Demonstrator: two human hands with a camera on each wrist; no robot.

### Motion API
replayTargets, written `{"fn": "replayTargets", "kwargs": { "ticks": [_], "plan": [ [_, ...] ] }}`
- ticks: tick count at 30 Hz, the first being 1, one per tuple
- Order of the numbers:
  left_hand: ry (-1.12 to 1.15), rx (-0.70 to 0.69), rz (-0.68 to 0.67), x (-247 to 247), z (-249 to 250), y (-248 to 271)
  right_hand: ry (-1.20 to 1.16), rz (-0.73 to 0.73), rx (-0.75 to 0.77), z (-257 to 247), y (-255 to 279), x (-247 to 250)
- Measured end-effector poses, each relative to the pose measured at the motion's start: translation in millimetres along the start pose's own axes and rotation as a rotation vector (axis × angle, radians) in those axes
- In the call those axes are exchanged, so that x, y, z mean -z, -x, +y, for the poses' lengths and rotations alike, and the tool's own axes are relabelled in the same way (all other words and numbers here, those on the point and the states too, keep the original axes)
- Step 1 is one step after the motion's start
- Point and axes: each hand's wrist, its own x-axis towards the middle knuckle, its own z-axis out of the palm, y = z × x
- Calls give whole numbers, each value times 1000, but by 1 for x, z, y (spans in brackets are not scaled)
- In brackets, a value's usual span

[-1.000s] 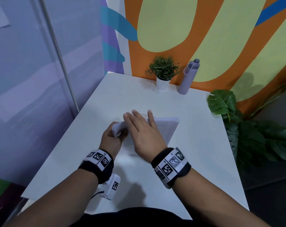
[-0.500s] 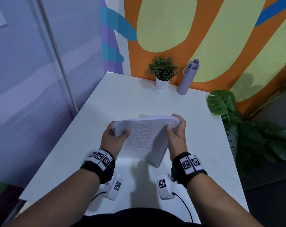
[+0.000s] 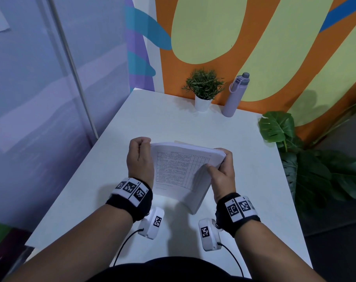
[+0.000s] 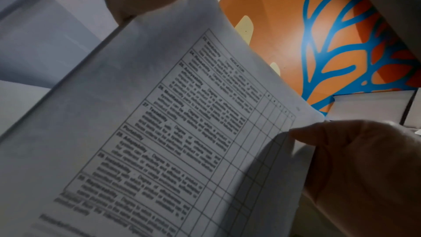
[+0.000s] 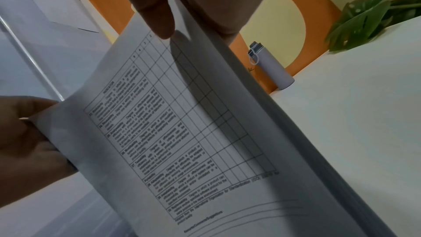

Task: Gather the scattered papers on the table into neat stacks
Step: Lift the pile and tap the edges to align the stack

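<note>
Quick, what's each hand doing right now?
Left hand: grips the paper stack at its left edge.
Right hand: grips the same stack at its right edge.

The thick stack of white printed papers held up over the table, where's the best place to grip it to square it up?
Probably by its two short side edges, one hand coming in from each side, as now: the left hand grips the left edge and the right hand the right. The thick stack of white printed papers stands tilted on its lower edge on the white table, so side grips leave that edge free for tapping level.

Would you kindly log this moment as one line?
paper stack upright on table | left hand grips left edge | right hand grips right edge
</note>
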Motion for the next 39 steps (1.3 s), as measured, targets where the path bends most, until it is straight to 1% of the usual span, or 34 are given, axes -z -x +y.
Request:
{"fn": "replayTargets", "kwargs": {
  "ticks": [3, 4, 6, 10, 12, 14, 17, 19, 22, 26, 28, 31, 33, 36, 39],
  "plan": [
    [-56, -66, -30, 2, -4, -1, -15, 6, -3, 2, 0, 0],
    [-76, -98, -53, 2, -5, 1, -16, 11, -1, 3, 0, 0],
    [-110, -115, -122, 6, -8, 3, -20, 27, 12, 4, 0, 1],
    [-285, -44, -208, 19, -22, 5, -50, 24, -4, 9, -1, 2],
    [-331, 10, -232, 21, -26, 7, -44, 5, -26, 11, -1, 0],
    [-348, 32, -248, 19, -27, 9, -33, 14, -19, 11, -1, -2],
    [-319, 30, -255, 16, -26, 11, -12, 53, 13, 10, -2, -3],
    [-297, 35, -261, 18, -29, 11, -6, 51, 7, 10, -2, -1],
    [-280, 73, -264, 24, -36, 12, -27, 16, -47, 11, 4, 2],
    [-312, 129, -291, 30, -41, 15, -70, 39, -170, 18, 9, 2],
    [-335, 160, -291, 31, -43, 15, -62, 39, -215, 23, 9, 0],
    [-344, 163, -265, 29, -45, 13, -27, 3, -220, 24, 7, 0],
    [-305, 147, -252, 26, -40, 10, -16, -13, -190, 19, 2, 0],
    [-241, 144, -210, 21, -28, 0, 28, -42, -100, 10, -2, 0],
    [-194, 170, -137, 23, -18, -15, 118, -155, -64, 11, 1, 0]
  ]
}}
